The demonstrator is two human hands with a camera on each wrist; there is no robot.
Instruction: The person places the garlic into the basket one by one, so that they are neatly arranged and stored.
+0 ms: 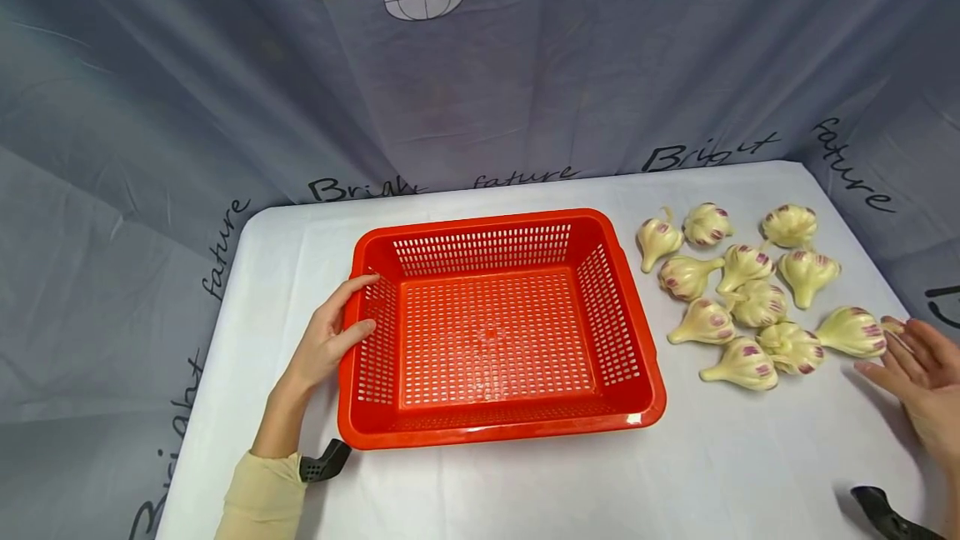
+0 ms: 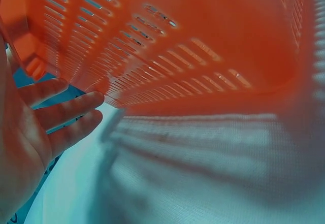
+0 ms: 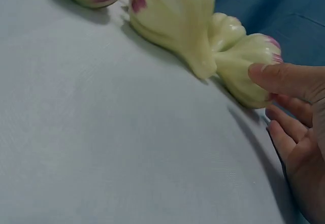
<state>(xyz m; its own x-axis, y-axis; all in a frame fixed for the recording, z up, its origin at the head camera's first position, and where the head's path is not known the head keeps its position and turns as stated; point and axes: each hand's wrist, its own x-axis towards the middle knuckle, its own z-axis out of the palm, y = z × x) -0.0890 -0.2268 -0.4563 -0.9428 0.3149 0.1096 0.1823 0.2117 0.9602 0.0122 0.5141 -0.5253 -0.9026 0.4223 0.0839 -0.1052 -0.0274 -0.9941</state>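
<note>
A red perforated basket (image 1: 495, 332) stands empty in the middle of the white table. My left hand (image 1: 352, 307) rests against its left wall with straight fingers (image 2: 66, 109) along the outside and the thumb at the rim. To the right lie several cream garlic bulbs with purple streaks (image 1: 742, 290). My right hand (image 1: 911, 361) lies open, palm up, at the table's right edge. One fingertip (image 3: 274, 76) touches a small bulb (image 3: 244, 71) beside a larger bulb (image 1: 851, 332) (image 3: 175, 16). Neither hand holds anything.
The table (image 1: 525, 473) wears a white cloth, with bare cloth in front of the basket and the bulbs. A grey printed curtain (image 1: 225, 107) hangs close behind and on both sides. Black wrist mounts (image 1: 324, 463) (image 1: 885, 515) show near the front edge.
</note>
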